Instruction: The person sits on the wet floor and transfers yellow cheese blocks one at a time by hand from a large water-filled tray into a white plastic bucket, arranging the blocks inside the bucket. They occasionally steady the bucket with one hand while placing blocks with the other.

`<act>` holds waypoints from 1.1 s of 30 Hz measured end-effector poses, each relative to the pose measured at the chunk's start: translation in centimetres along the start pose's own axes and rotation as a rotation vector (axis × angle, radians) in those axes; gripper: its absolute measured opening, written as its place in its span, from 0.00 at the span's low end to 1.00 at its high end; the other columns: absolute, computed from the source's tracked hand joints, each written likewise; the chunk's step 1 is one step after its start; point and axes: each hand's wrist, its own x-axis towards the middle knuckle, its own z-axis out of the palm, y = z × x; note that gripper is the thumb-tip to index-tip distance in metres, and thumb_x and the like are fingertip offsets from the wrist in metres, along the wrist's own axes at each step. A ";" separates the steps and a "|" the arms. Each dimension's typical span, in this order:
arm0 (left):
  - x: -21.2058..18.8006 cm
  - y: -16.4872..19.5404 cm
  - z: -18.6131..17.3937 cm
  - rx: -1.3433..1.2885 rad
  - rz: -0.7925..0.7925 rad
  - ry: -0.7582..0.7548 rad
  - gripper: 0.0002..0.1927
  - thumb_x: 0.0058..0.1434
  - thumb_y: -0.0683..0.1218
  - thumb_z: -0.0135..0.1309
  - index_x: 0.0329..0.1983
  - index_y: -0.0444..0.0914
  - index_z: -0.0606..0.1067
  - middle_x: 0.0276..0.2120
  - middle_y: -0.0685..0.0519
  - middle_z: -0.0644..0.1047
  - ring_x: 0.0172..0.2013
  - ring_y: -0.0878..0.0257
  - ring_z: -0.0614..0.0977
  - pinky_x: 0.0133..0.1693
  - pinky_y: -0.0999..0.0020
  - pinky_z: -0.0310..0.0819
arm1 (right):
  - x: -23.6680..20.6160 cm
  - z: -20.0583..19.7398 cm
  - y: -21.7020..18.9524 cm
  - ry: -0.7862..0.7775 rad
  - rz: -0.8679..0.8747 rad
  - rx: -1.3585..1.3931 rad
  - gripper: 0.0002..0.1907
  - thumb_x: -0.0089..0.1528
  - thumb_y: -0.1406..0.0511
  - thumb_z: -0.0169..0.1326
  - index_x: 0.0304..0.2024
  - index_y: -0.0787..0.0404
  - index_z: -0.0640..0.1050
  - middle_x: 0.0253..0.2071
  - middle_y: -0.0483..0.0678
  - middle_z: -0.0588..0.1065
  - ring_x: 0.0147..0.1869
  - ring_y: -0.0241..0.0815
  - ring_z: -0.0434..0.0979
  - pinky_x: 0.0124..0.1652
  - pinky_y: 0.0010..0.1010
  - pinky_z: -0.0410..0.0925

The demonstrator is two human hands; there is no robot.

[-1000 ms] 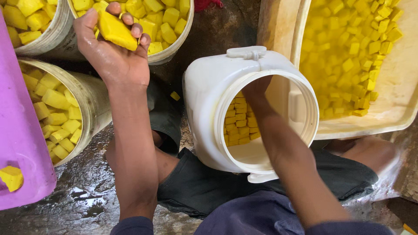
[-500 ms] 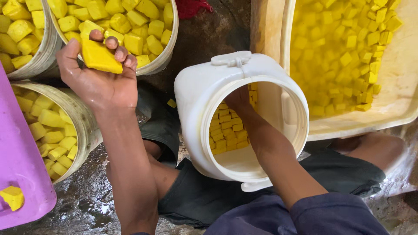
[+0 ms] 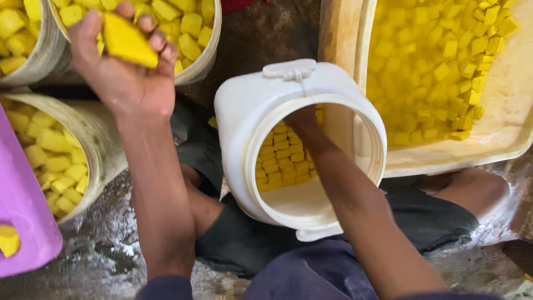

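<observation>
My left hand [image 3: 125, 72] is raised over a white bucket of yellow cubes [image 3: 191, 33] and grips one yellow block [image 3: 126, 40] in its fingers. A white plastic jar [image 3: 250, 111] lies tilted on my lap with its wide mouth toward me. Neat rows of yellow cubes [image 3: 280, 161] line its far wall. My right hand [image 3: 302, 119] reaches deep inside the jar, touching the top of the stacked cubes; its fingers are mostly hidden by the rim.
A large cream tray [image 3: 499, 139] at the right holds several loose yellow cubes. Two more cube-filled buckets stand at the left [image 3: 100, 144] and top left [image 3: 33, 66]. A pink container [image 3: 25, 222] sits at the left edge. The floor [image 3: 100, 261] is wet.
My left hand has shifted right and higher with the yellow block still in it. The jar now sits more central. My right hand stays inside the jar.
</observation>
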 end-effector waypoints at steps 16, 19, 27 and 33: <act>-13.3 -10.8 12.4 0.787 0.343 -0.720 0.27 0.79 0.52 0.55 0.70 0.34 0.59 0.65 0.48 0.64 0.65 0.60 0.68 0.68 0.63 0.65 | -22.7 -25.9 -10.6 0.122 -0.270 1.621 0.29 0.67 0.71 0.52 0.70 0.59 0.61 0.62 0.52 0.71 0.64 0.45 0.77 0.66 0.40 0.74; -12.5 -11.5 10.2 0.895 0.408 -0.801 0.27 0.83 0.54 0.49 0.75 0.38 0.56 0.69 0.49 0.60 0.71 0.63 0.63 0.71 0.69 0.61 | -23.1 -26.0 -10.3 0.058 -0.121 1.589 0.23 0.74 0.72 0.55 0.69 0.72 0.64 0.60 0.57 0.73 0.62 0.48 0.77 0.62 0.44 0.74; 0.5 -8.1 -2.6 0.695 0.324 -0.052 0.12 0.71 0.47 0.52 0.33 0.39 0.65 0.28 0.60 0.63 0.30 0.68 0.62 0.38 0.65 0.62 | -14.7 -17.4 -6.2 -0.456 -0.201 -0.125 0.15 0.54 0.68 0.61 0.43 0.65 0.76 0.44 0.59 0.81 0.49 0.54 0.82 0.48 0.41 0.75; 2.4 -5.7 -7.5 0.418 0.354 -0.119 0.15 0.70 0.42 0.55 0.31 0.42 0.61 0.27 0.60 0.62 0.30 0.66 0.62 0.39 0.63 0.59 | -4.2 -4.7 -1.8 -0.457 0.119 -0.585 0.18 0.54 0.66 0.62 0.47 0.61 0.82 0.50 0.58 0.79 0.55 0.56 0.80 0.51 0.44 0.75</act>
